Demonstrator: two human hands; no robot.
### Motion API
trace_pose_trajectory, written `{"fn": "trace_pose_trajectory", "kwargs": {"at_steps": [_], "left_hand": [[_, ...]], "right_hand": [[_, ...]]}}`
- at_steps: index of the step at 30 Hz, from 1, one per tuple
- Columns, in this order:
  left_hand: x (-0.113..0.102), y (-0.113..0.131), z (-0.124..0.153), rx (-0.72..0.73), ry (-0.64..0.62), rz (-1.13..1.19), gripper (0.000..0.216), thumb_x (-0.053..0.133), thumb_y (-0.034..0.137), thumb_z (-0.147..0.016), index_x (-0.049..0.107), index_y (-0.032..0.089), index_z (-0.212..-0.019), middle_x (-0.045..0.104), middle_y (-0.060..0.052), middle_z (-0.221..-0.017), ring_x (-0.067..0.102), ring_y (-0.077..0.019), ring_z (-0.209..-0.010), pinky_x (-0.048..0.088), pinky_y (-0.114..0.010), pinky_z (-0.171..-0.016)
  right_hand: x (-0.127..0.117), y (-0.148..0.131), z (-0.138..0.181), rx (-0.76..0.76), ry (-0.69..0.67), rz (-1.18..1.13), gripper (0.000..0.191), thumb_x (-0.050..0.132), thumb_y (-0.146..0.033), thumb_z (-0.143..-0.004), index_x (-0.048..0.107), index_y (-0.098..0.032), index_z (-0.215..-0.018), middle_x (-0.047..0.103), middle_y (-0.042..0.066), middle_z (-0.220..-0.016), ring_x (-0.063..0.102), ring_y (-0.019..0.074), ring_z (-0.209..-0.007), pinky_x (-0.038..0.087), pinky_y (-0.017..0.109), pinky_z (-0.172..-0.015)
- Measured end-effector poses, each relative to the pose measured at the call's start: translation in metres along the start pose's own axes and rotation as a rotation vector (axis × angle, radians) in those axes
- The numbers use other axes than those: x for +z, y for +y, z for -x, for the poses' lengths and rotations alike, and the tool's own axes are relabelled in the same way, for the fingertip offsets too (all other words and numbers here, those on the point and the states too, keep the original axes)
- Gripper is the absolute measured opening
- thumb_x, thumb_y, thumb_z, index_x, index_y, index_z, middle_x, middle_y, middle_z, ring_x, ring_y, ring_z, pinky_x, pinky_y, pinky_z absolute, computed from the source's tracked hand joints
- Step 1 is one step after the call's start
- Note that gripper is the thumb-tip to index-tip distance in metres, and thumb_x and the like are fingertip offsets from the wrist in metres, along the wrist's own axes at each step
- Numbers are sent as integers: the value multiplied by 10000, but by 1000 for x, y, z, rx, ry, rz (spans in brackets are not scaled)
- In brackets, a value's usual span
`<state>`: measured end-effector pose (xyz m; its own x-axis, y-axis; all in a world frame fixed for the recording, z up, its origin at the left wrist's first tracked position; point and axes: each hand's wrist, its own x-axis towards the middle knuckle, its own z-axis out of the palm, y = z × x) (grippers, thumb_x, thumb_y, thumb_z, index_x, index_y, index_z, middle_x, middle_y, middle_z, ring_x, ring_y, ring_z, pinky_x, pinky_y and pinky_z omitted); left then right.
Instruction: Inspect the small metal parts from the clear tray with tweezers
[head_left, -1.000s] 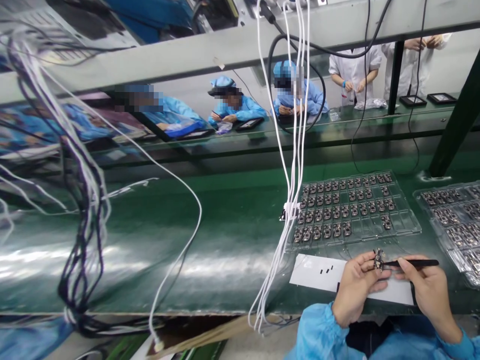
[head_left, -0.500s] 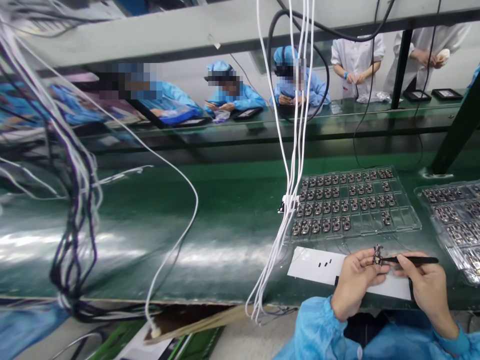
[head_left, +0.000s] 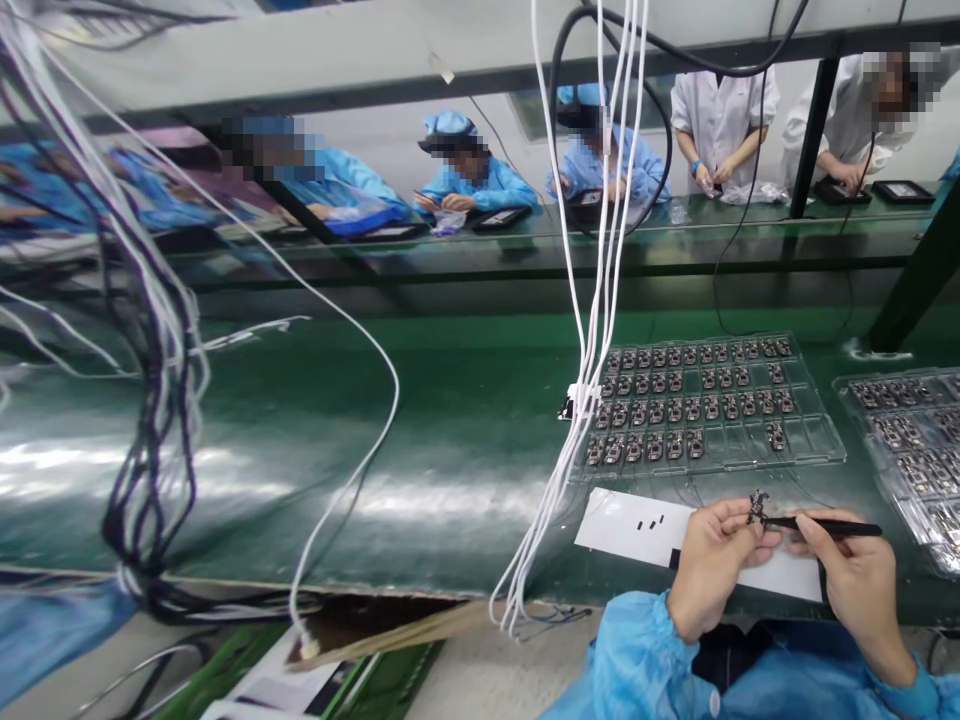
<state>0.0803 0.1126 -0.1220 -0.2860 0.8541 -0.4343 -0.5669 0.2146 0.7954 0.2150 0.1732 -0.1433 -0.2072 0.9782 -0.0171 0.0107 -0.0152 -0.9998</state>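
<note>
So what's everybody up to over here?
At a green bench, someone in blue sleeves is handling tiny electronics bare-handed. Their left hand holds a small circuit board; their right hand holds black tweezers, tip at the board, though contact is too small to confirm. A white sheet with small black strips lies beneath. Beyond it, a see-through tray holds rows of similar boards; another tray sits to its right. Co-workers are across the way.
</note>
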Motion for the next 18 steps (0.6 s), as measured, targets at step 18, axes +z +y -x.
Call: {"fn": "trace_pose_trajectory", "kwargs": {"at_steps": [18], "left_hand": [[1, 1, 0, -1, 40, 15, 532, 841, 414, -531, 617, 82, -881, 688, -115, -764, 664, -192, -684, 511, -250, -654]], "right_hand": [[2, 7, 12, -415, 21, 120, 109, 701, -163, -713, 713, -210, -811, 732, 59, -803, 683, 241, -738, 560, 356, -718]]}}
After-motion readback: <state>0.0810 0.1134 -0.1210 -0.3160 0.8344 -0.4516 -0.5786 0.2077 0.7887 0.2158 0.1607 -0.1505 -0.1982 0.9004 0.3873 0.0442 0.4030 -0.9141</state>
